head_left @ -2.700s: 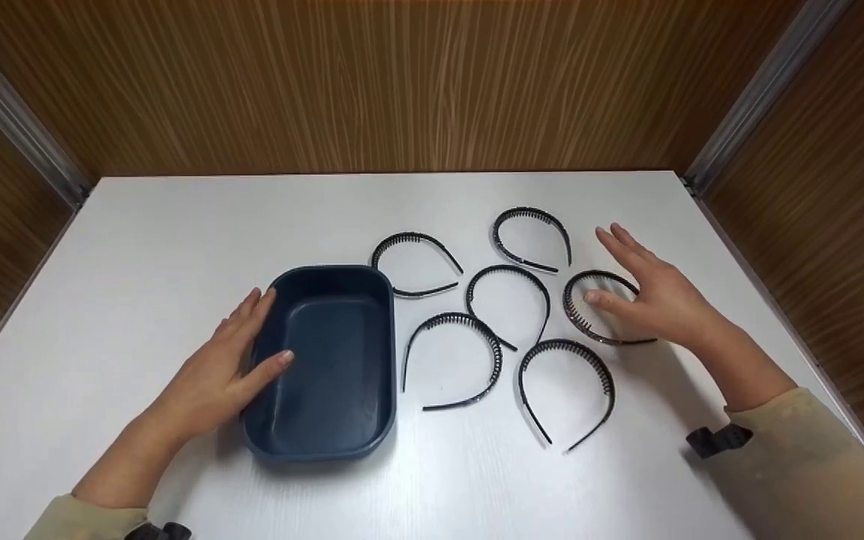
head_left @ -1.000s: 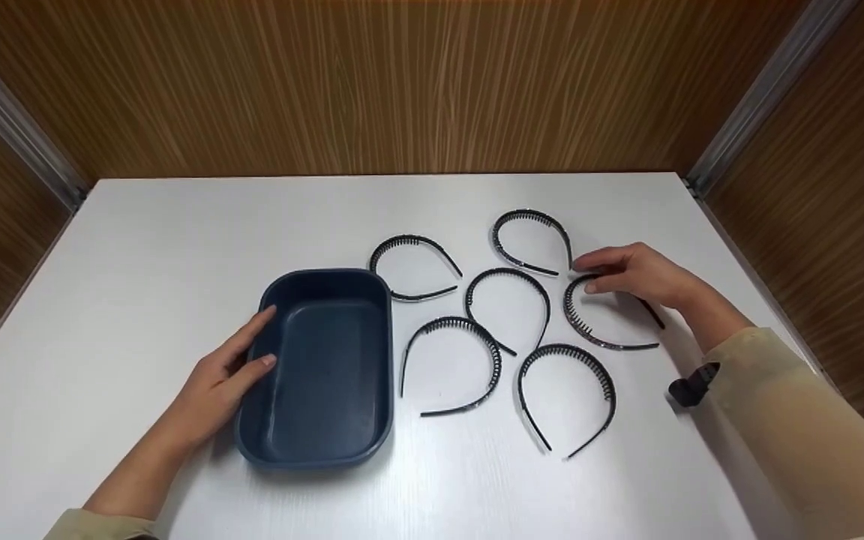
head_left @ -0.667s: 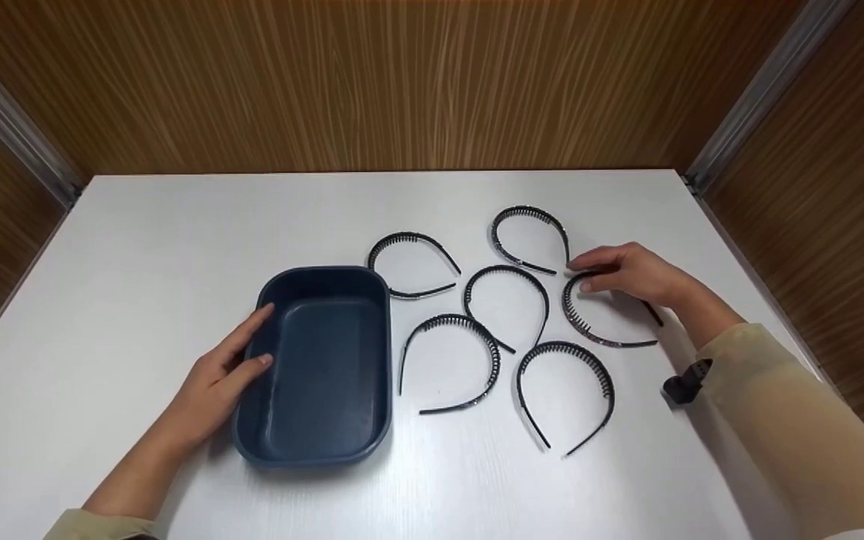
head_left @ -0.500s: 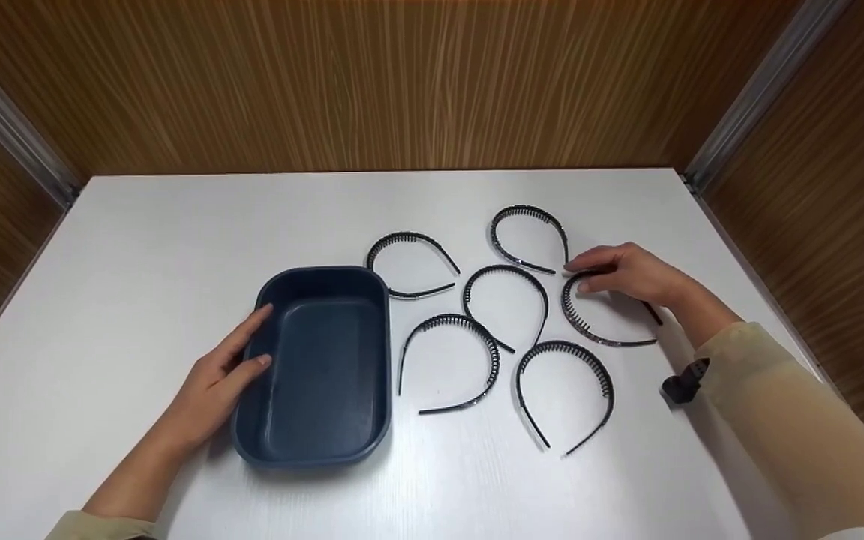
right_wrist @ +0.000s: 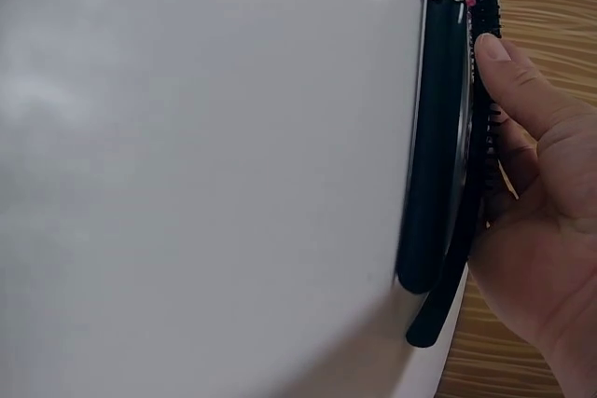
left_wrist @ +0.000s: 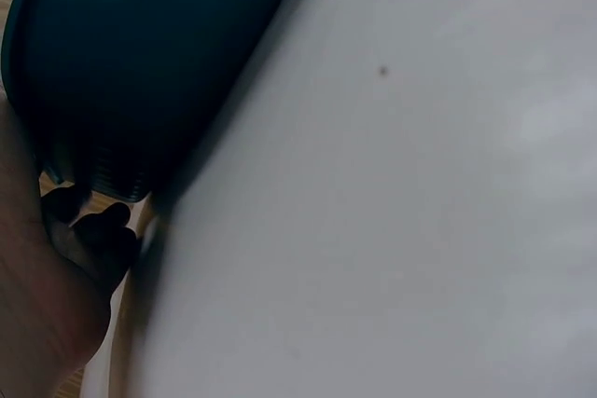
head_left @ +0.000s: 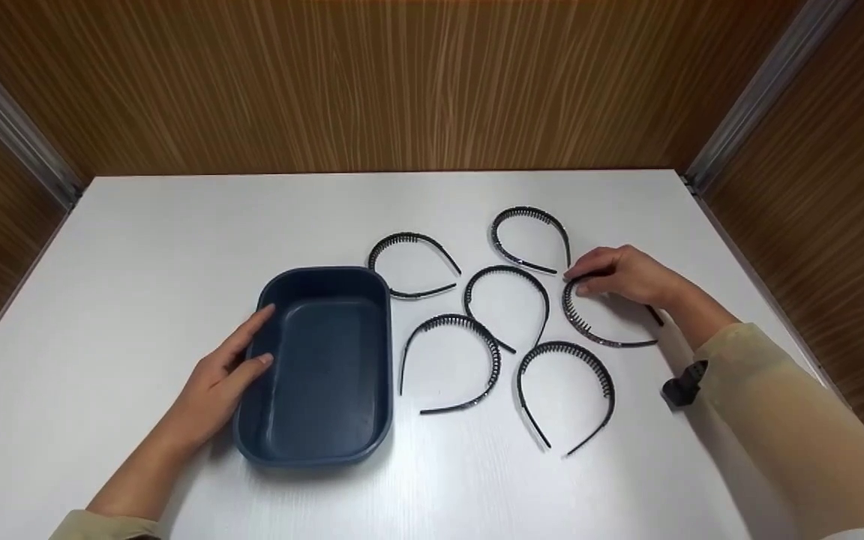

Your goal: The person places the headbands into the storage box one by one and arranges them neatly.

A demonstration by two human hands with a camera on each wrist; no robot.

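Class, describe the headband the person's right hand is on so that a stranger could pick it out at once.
On the white table, right of the dark blue tub, lie six black toothed headbands. The one meant is farthest right. Only it has the right hand pinching its top curve.

A smooth white rectangular tabletop [head_left: 177, 225] with a faint sheen fills the lower part of the head view. Behind it stands a brown wood-grain panelled back wall [head_left: 402, 82], with matching side panels to either side. Grey metal corner strips, one at the left [head_left: 12, 142] and one at the right [head_left: 758, 94], run diagonally where the panels meet. The light is soft and even.
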